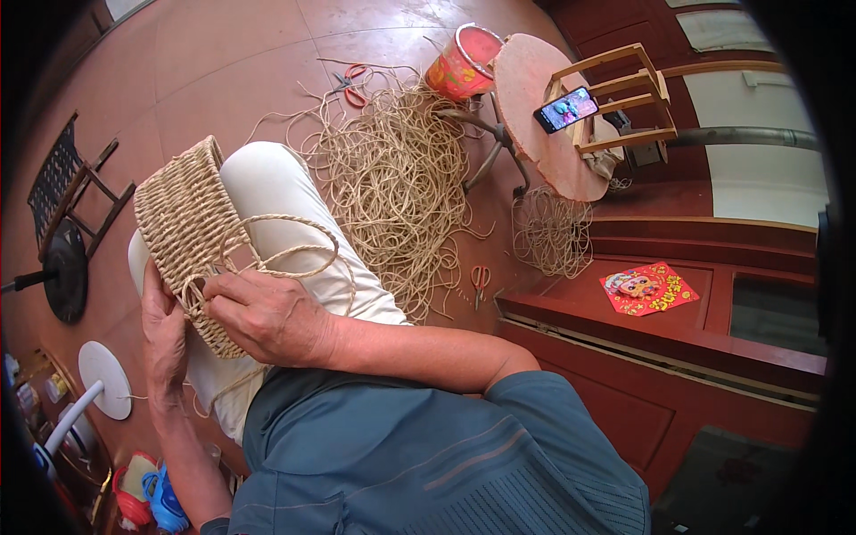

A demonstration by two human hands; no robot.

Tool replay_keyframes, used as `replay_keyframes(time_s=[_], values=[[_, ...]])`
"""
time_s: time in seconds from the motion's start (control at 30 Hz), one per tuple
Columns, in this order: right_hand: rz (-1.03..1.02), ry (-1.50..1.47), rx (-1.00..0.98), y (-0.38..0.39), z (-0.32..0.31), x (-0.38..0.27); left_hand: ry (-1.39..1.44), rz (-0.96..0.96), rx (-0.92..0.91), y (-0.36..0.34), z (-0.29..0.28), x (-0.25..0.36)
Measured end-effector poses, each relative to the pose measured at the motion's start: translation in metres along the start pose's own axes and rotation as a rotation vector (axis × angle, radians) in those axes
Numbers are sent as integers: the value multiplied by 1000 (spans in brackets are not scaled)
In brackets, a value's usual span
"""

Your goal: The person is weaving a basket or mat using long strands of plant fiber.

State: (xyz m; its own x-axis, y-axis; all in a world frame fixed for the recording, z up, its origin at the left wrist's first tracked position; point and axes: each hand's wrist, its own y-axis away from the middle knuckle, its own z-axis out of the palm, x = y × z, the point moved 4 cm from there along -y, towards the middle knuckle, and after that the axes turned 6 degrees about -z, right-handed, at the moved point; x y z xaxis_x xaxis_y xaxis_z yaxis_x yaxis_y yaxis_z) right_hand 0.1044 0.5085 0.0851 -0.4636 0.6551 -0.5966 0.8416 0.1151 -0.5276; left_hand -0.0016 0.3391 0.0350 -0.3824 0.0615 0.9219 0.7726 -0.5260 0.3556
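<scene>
A woven basket (183,201) of tan twisted cord lies tilted on its side across my lap, over white trousers (285,187). My left hand (165,316) grips its near edge, the thumb along the outside and the other fingers partly hidden behind the weave. Bent over the same edge, my right hand (267,312) pinches a cord (308,225) among small loops there. The cord arches in wide loops over my thigh. Exactly what lies between the right fingertips is covered by the hand.
Loose cord (392,169) heaps on the tiled floor, with red-handled scissors (355,85) beyond it and another pair (481,283) nearer. A red bucket (459,67) stands by a round table (522,98) bearing a phone (566,110) and a wooden frame (624,98). A chair (76,178) lies left.
</scene>
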Motion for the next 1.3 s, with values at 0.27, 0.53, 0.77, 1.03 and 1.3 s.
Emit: replay_keyframes(time_s=[0.27, 0.53, 0.77, 1.03, 1.3], values=[[-10, 4, 11, -1, -2, -2, -54, -8, -108, -4, -10, 7], [-17, 10, 14, 0, -1, -1, 57, -130, -285, -11, -29, 4], [-6, 9, 5, -1, 0, -1, -35, -111, -332, -13, -21, 21], [-1, 16, 3, -2, 0, -1, -94, -104, -329, -17, -22, 23], [12, 19, -2, -2, 0, -2, -111, -145, -300, -12, -22, 23]])
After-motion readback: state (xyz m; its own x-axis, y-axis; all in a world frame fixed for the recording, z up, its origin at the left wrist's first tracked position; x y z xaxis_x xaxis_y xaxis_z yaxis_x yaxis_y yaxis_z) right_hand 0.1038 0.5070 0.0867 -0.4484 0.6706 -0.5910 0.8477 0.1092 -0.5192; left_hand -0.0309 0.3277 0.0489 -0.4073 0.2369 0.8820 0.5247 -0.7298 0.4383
